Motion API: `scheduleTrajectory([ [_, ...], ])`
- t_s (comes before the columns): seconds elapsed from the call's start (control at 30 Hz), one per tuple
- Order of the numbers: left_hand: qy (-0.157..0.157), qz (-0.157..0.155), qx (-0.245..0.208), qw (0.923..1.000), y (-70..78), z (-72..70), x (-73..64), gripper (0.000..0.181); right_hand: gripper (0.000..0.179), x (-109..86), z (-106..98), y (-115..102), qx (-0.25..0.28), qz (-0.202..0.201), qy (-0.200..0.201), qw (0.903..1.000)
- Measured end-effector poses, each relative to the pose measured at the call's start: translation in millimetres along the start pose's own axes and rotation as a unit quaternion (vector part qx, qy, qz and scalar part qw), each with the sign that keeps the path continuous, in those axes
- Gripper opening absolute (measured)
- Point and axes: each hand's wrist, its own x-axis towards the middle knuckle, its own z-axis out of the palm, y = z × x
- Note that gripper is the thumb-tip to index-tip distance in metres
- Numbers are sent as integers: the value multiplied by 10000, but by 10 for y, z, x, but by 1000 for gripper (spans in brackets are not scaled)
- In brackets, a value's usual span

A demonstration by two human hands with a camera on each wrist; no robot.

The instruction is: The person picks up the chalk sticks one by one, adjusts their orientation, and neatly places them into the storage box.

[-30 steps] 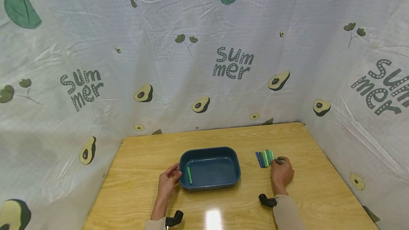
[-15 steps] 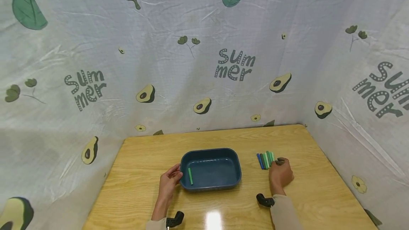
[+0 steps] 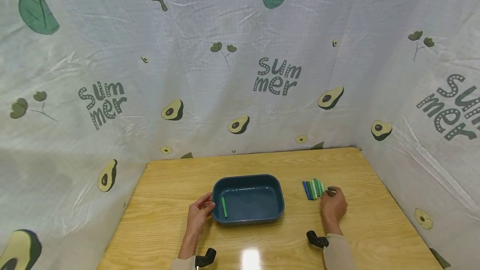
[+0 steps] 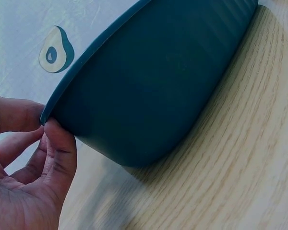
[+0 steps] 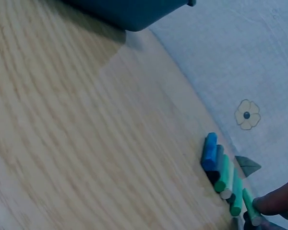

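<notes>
A dark teal plastic box stands on the wooden table, and a green chalk-like stick lies inside along its left side. My left hand pinches the box's left rim between thumb and fingers, as the left wrist view shows close up. To the right of the box my right hand is at the right end of a row of similar sticks. There its thumb and a finger pinch a light green stick. Beside it lie a blue stick, a dark one, and several green and pale ones.
The wooden table reaches back to a white printed cloth that hangs behind and at both sides. Each wrist wears a small black camera. Bare wood separates the box from the row of sticks.
The head view has shifted slightly. My right hand has moved a little toward the row and then back to the right. My left hand keeps its hold on the box rim.
</notes>
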Motion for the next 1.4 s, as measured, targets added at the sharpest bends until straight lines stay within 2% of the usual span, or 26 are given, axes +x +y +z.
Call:
scheduleTrajectory([
  [0.3,5,3,-8,10000,-17,-5,16,41,31,40,-184,-74,-96,83,-559,9984],
  [0.4,-4,4,-2,10000,-26,-4,18,41,35,59,-264,-121,23,136,-781,9969],
  [0.6,-14,6,22,10000,-3,0,12,41,41,132,-369,-196,310,496,-1412,9883],
  [0.7,29,5,-12,10000,4,4,20,41,45,162,-401,-232,695,785,-1808,9779],
  [0.87,40,34,-34,10000,0,7,28,40,53,168,-444,-277,1374,1024,-2501,9530],
  [1.17,57,40,-8,10000,-8,3,23,40,60,171,-413,-316,1692,730,-3422,9214],
  [1.4,45,78,1,10000,-17,2,34,40,63,160,-389,-379,2223,662,-3674,9007],
])
